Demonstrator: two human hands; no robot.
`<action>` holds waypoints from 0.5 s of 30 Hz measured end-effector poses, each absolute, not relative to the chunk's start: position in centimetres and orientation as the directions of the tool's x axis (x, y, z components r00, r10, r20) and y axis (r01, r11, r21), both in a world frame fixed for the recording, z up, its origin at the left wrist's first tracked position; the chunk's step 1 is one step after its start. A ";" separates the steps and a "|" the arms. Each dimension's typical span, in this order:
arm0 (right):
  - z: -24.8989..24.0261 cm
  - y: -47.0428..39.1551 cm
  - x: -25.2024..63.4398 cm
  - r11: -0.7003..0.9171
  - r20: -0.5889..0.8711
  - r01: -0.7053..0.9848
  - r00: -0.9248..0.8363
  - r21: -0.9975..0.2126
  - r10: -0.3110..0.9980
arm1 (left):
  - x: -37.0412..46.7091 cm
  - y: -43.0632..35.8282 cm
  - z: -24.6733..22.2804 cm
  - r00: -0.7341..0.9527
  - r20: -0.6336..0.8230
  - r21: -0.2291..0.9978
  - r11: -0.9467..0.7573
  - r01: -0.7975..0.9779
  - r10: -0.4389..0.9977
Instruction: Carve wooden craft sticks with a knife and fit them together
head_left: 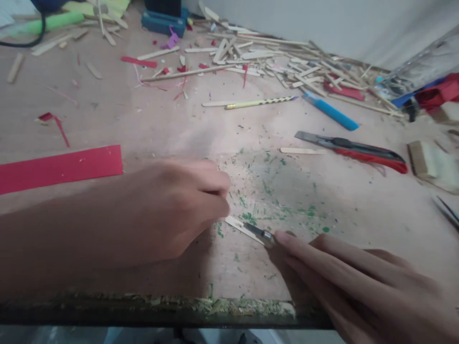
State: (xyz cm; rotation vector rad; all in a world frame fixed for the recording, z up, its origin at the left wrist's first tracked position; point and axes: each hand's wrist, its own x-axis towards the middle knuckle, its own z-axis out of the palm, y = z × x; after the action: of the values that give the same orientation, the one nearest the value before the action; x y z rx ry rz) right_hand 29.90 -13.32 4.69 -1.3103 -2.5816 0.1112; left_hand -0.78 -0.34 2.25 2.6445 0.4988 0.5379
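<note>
My left hand [186, 205] is closed, its fingertips pinching the upper left end of a thin, pale wooden stick [234, 222] that lies on the table. In my right hand [344, 267] is a craft knife [266, 235], gripped near its metal collar. The narrow blade points left and rests on or just over the stick; I cannot tell whether it is cutting in. Most of the knife's handle is hidden by my fingers. Green scraps [251, 217] are scattered over the tabletop around the blade.
A red-handled box cutter [369, 152] lies at right beside a short flat stick [301, 151]. A patterned pencil [261, 102] and blue tube [333, 112] lie behind. Piled wooden sticks [258, 55] line the back wall. At left is a red strip [64, 167]; the table edge [161, 306] is close.
</note>
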 end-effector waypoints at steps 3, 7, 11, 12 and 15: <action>5.0 -14.1 30.2 0.533 0.197 0.833 -0.504 -0.145 0.841 | -1.0 -0.1 2.3 0.858 0.299 0.422 -0.864 0.273 0.417; 4.4 -14.9 30.6 0.503 0.183 0.833 -0.471 -0.231 0.863 | -0.9 -0.3 2.5 0.844 0.304 0.404 -0.862 0.306 0.442; 4.2 -14.6 30.4 0.497 0.157 0.814 -0.471 -0.301 0.868 | -0.4 -1.6 3.1 0.845 0.311 0.348 -0.880 0.324 0.435; 4.3 -14.4 30.4 0.496 0.144 0.813 -0.475 -0.305 0.868 | -0.4 -1.9 3.2 0.852 0.309 0.336 -0.886 0.319 0.424; 4.6 -13.6 30.0 0.515 0.135 0.808 -0.498 -0.287 0.856 | -0.5 -2.9 3.3 0.898 0.276 0.345 -0.908 0.239 0.341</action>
State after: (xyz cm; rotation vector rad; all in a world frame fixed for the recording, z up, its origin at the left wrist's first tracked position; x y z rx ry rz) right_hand 29.97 -13.56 4.59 -1.4044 -2.4993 0.2710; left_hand -0.55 -2.93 3.30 2.7594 0.4321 0.4804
